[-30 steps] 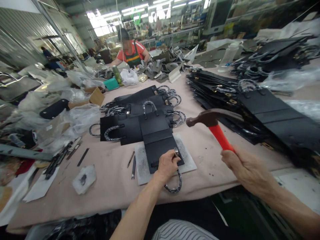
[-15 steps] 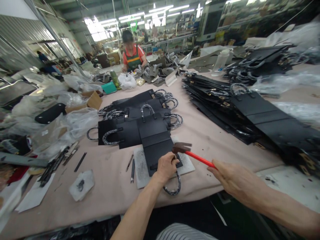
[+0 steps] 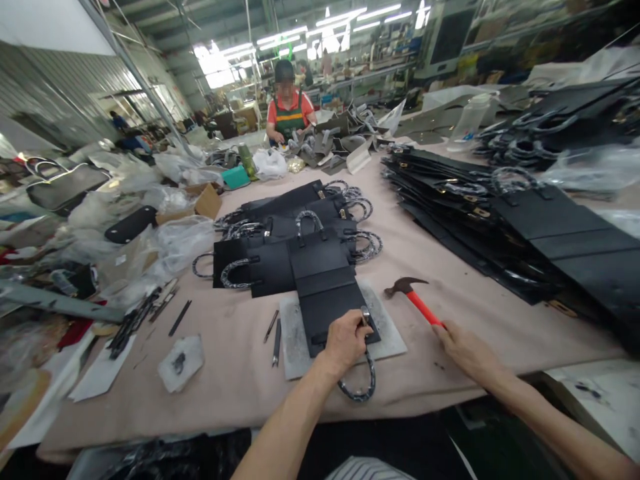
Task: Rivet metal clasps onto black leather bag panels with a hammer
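In my right hand (image 3: pixel 465 347) is a claw hammer (image 3: pixel 423 307) with a red handle and a brown metal head. The head is low over the cloth, right of the stone slab (image 3: pixel 393 333); whether it touches cannot be told. My left hand (image 3: pixel 347 337) is closed around a short metal punch (image 3: pixel 365 315), its shiny top showing above the fingers. The punch stands at the near right corner of a black bag panel (image 3: pixel 327 293), which lies over the slab. A plastic-wrapped handle (image 3: pixel 369 383) loops from the panel's near edge; another handle (image 3: pixel 309 217) is at its far end.
More black bag panels (image 3: pixel 270 263) lie behind, and a tall stack (image 3: pixel 450 207) is at right. Two slim metal tools (image 3: pixel 277 343) and a white block (image 3: pixel 180 363) lie left of the slab. Plastic bags (image 3: pixel 185 243) crowd the left. A co-worker (image 3: pixel 290 113) sits across the table.
The hammer has moved from above my left hand to the right and down, away from the punch. My left hand stays at the panel's corner. The camera view has shifted left.
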Tool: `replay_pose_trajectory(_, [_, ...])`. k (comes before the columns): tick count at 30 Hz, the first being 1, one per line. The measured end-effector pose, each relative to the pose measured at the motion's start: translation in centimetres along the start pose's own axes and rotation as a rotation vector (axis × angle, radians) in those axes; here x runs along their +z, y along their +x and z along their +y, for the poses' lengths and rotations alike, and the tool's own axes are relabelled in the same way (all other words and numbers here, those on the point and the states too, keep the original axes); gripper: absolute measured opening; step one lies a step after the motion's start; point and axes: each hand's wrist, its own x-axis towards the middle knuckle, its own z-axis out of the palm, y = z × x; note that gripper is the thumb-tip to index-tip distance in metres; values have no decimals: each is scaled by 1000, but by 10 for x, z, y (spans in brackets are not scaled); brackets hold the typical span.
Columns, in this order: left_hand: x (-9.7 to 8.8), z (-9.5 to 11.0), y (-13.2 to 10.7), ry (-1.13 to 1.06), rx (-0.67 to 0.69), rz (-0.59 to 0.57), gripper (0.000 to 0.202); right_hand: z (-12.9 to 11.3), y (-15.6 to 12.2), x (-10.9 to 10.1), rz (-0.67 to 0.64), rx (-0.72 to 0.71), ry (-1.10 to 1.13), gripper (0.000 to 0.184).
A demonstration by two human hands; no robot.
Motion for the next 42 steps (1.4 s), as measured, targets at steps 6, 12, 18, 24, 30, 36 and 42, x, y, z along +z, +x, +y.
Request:
replay_pose_trajectory(6, [-3,2,1,-8,20,-19,19,-65,-2,36,335,-675,23,41])
replay_pose_trajectory(12, [-2,0,0,-145,-93,-3,17,-88,-6,83,219,-755,121,47])
replay_pose_trajectory(18, [-21,-9,4,-602,-340,291,20,-81,-6,79,166,-748,91,51])
replay_pose_trajectory(24, [-115,-58,-24,-277,-429,376,27,-83,-7,76,175,-757,90,49])
replay_pose_trajectory(30, [-204,-94,-76,649,-770,137,22,-78,-2,86,223,-791,64,41])
replay_pose_trajectory(36, [-201,-90,-87,961,-771,62,22,-76,0,90,239,-802,54,45])
replay_pose_trajectory(42, [-163,-80,-65,645,-761,-51,19,-75,0,89,213,-798,59,42])
